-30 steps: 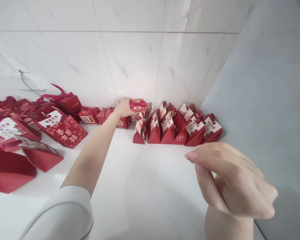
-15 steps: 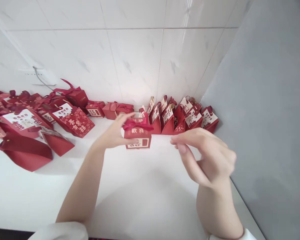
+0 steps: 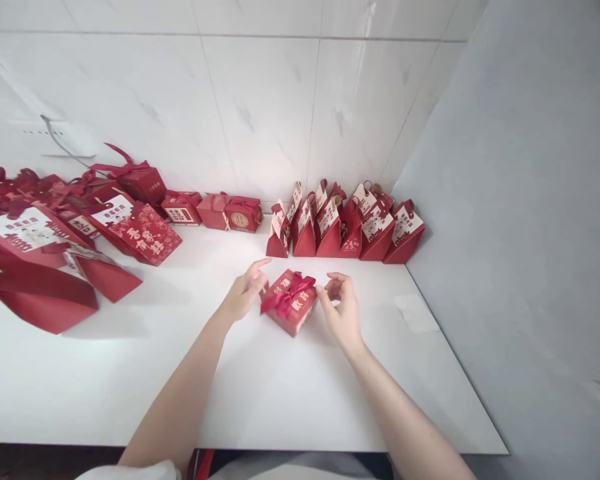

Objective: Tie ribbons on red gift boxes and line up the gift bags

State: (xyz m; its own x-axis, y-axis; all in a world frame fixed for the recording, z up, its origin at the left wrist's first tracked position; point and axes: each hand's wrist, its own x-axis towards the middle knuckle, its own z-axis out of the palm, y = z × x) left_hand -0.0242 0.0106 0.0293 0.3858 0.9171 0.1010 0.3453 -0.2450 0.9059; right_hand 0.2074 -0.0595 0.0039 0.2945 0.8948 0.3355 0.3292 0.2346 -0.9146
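Note:
A small red gift box [image 3: 303,308] with gold characters and a magenta ribbon bow [image 3: 284,301] on top rests on the white table, turned at an angle between my hands. My left hand [image 3: 243,293] is beside the box's left corner with thumb and fingers apart, not wrapped round it. At the right corner, my right hand [image 3: 343,310] has its thumb against or very near the box edge. Its fingers are curved and apart from the thumb.
A row of red triangular gift boxes [image 3: 330,233] stands along the tiled wall. Ribboned red boxes [image 3: 230,212] sit left of them, with a crowded group of red bags and boxes [image 3: 50,287] further left. A whitish patch [image 3: 416,313] lies near the grey panel [image 3: 520,233] on the right.
The gift box has come down from my left hand onto the table and turned. My left hand has loosened from it; my right hand has moved left to the box's right side.

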